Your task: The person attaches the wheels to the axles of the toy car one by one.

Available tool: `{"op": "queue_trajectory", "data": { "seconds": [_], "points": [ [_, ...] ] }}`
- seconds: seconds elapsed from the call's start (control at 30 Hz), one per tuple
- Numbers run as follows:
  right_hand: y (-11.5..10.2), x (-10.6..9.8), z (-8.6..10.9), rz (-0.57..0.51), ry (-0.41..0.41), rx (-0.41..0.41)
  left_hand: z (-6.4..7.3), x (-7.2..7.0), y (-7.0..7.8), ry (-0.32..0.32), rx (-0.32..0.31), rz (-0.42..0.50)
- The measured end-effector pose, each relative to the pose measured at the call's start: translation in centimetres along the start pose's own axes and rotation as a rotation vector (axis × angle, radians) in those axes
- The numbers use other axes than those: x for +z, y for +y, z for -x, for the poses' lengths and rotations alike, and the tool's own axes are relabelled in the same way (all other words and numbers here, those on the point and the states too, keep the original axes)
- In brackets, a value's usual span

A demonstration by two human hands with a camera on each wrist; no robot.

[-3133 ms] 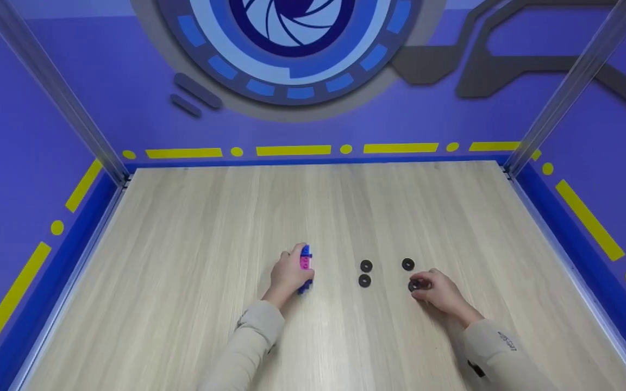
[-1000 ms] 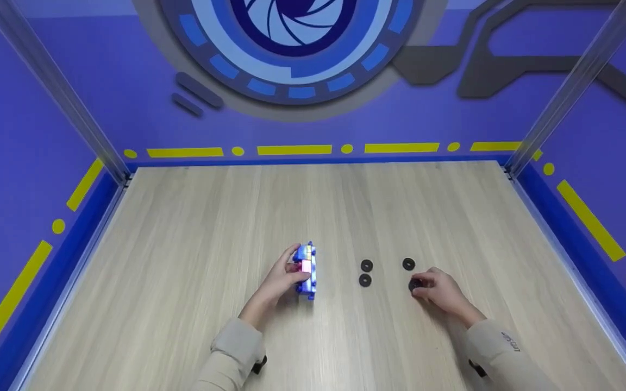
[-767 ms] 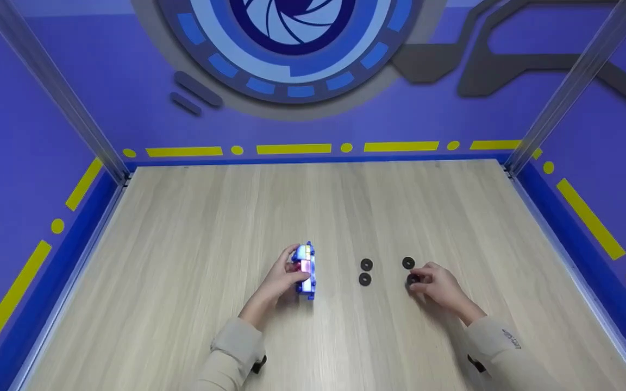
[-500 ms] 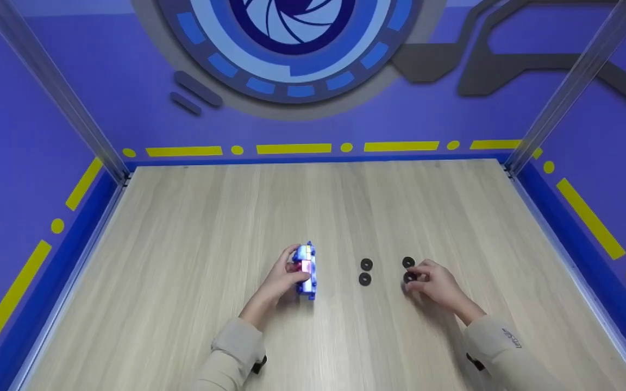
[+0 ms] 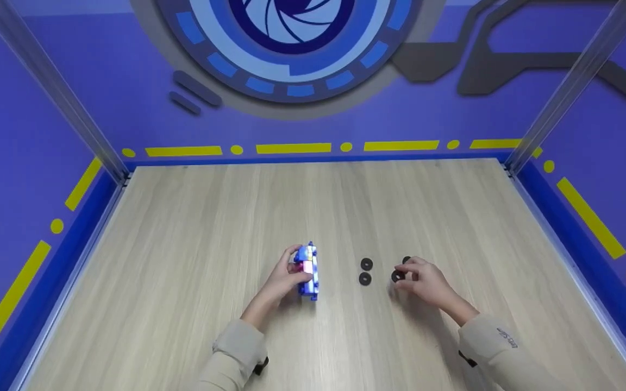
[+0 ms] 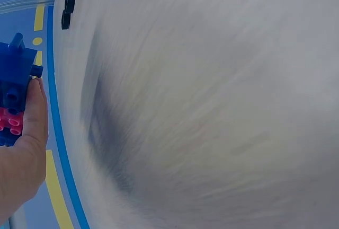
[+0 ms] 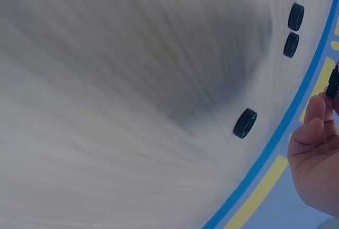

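My left hand (image 5: pixel 276 285) grips a blue-and-pink toy car body (image 5: pixel 308 287) above the table, with short pegs jutting from its blue ends. In the left wrist view, the blue end of the car body (image 6: pixel 15 75) lies by the thumb, and pink studs show below it. Between its thumb and fingers, my right hand (image 5: pixel 431 285) pinches a black toy wheel (image 5: pixel 398 276), lifted off the table in the right wrist view. A second wheel (image 5: pixel 406 260) lies just beyond these fingers, partly covered by them. Two more wheels (image 5: pixel 365 264) lie close together between the hands.
The pale wooden table (image 5: pixel 210 228) extends well beyond both hands. Blue panels with yellow markings enclose its back and sides, and a metal post (image 5: pixel 563 87) rises at each back corner.
My left hand has turned the car body and raised it from the table. My right hand has lifted the near right wheel and carried it leftward, toward the pair in the middle.
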State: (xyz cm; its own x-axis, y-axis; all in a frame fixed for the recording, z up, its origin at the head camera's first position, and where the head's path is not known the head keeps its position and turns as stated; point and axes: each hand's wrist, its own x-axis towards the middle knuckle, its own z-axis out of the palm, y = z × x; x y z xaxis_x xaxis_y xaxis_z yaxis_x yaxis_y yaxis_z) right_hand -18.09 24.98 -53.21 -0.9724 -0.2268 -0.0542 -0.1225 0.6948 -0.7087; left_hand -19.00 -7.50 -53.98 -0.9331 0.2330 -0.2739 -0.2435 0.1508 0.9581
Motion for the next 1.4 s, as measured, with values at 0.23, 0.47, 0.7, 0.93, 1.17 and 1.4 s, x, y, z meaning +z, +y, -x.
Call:
{"op": "queue_trajectory", "data": {
  "seconds": [0.23, 0.47, 0.7, 0.93, 1.17, 1.4],
  "points": [
    [-1.0, 0.3, 0.0, 0.013, 0.040, -0.100, -0.1, 0.2, 0.0, -0.017, 0.017, 0.017],
    [-2.1, 0.7, 0.1, -0.041, 0.073, -0.141, 0.1, 0.7, 0.4, -0.024, 0.010, 0.001],
    [-3.5, 1.2, 0.4, -0.072, 0.077, -0.182, 0.2, 1.5, 0.8, -0.029, -0.007, 0.010],
    [-4.4, 1.6, 0.4, -0.070, 0.088, -0.239, 0.2, 2.0, 1.0, -0.056, -0.023, 0.026],
    [-5.1, 2.0, 0.6, -0.067, 0.086, -0.259, 0.3, 2.4, 1.2, -0.075, -0.019, 0.037],
    [-6.2, 2.5, 1.0, -0.043, 0.090, -0.273, 0.4, 2.7, 1.3, -0.082, -0.011, 0.034]
  ]
}}
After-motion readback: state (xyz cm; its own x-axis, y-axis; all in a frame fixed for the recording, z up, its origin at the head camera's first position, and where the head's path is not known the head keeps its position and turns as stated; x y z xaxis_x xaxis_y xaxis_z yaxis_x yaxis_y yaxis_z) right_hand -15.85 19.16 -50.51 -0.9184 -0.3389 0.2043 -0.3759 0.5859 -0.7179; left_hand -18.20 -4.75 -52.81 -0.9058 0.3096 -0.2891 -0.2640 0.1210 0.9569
